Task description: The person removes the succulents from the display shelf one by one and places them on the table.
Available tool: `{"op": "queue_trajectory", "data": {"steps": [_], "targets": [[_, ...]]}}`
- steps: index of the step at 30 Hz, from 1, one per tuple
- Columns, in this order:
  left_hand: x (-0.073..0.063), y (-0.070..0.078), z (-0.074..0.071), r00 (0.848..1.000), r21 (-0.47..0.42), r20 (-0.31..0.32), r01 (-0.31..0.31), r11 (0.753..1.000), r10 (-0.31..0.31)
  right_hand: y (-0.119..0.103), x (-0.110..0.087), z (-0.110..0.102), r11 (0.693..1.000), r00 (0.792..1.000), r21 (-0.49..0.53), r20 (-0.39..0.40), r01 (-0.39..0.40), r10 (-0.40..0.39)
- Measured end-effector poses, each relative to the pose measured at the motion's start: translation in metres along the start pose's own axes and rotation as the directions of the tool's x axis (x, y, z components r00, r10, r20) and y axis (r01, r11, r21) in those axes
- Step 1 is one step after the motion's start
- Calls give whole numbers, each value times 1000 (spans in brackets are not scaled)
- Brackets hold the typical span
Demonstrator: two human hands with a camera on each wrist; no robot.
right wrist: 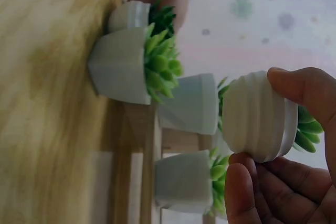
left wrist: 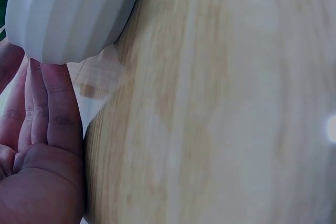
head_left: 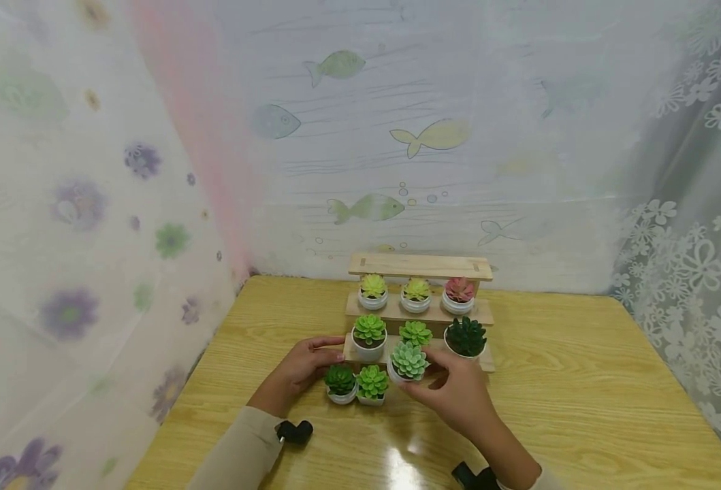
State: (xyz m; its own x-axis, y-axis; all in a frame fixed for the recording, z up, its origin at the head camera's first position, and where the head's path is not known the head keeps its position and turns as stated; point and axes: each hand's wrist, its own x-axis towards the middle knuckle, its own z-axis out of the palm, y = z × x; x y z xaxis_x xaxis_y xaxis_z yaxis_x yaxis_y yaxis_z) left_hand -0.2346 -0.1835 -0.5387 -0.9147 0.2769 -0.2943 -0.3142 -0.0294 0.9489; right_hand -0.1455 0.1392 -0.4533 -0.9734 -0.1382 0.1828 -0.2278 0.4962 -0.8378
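Observation:
A pale green potted succulent (head_left: 408,361) is held up by my right hand (head_left: 458,389), with thumb and fingers round its ribbed white pot (right wrist: 257,116). It hangs in front of the lower tier of a wooden plant stand (head_left: 419,317). My left hand (head_left: 301,367) lies at the left end of that tier, fingers fairly straight (left wrist: 60,108), their tips hidden behind a white pot (left wrist: 73,14) in the left wrist view. Just beside it on the table stand a dark green succulent (head_left: 340,381) and a bright green succulent (head_left: 372,384).
On the lower tier are two bright green succulents, one left (head_left: 369,331) and one middle (head_left: 415,333), and a dark green one (head_left: 465,337) at right. Two yellow-green succulents (head_left: 372,287) and a red one (head_left: 459,291) fill the tier above. A patterned curtain (head_left: 360,170) hangs behind the table (head_left: 556,381).

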Motion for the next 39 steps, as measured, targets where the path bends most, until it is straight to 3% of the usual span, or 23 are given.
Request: {"op": "queue_trajectory", "data": {"steps": [8, 18, 26, 32, 39], "targets": [[-3, 2, 1, 1000, -13, 0, 5, 1000, -5, 16, -7, 7, 995, 993, 2, 51, -103, 103], [-3, 2, -1, 1000, -27, -13, -2, 1000, 2, 37, -9, 21, 991, 985, 14, 115, -131, 129], [2, 2, 1, 1000, -9, 7, -5, 1000, 5, 51, -9, 26, 988, 986, -65, 84, -141, 147], [3, 2, 2, 1000, 7, -14, -6, 1000, 6, 57, -7, 30, 980, 984, -128, 69, -155, 165], [0, 2, 2, 1000, 6, -21, -1, 1000, 1, 59, -6, 32, 986, 981, -13, 102, -164, 165]]}}
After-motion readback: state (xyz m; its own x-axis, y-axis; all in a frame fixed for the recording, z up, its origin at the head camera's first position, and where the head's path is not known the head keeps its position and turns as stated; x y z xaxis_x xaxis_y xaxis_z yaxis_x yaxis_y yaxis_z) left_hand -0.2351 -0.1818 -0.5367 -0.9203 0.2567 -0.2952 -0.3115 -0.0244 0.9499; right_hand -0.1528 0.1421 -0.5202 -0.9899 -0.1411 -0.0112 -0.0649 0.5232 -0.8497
